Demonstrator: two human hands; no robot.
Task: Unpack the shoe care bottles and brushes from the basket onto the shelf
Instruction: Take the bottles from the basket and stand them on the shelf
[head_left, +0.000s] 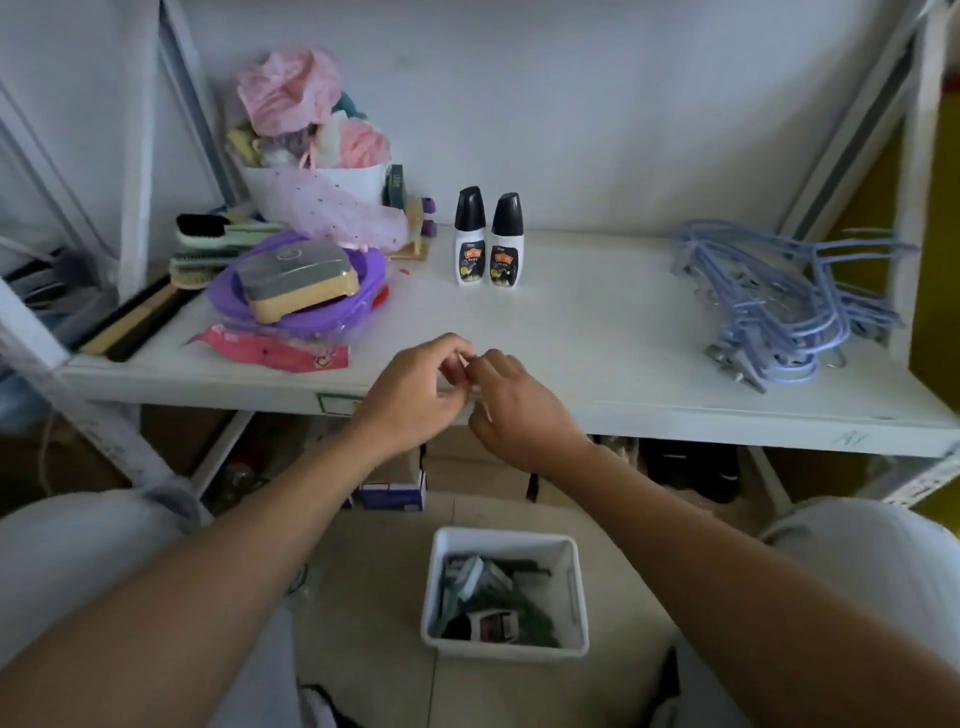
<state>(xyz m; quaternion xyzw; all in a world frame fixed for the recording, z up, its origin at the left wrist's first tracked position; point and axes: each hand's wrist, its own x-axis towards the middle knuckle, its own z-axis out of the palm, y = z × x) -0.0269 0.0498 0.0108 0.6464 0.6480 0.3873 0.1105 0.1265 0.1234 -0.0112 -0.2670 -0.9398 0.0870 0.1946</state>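
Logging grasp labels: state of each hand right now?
Left hand: fingers pinched together, holding nothing I can make out.
Right hand: fingertips meeting the left's, contents cannot be told.

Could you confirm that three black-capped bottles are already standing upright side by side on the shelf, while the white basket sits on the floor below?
Not quite: the head view shows two black-capped bottles, not three, standing upright side by side on the shelf. The white basket does sit on the floor below.

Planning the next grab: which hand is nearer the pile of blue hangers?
Right. The right hand is at the shelf's front edge, well left of the blue hangers; the left hand is farther left still.
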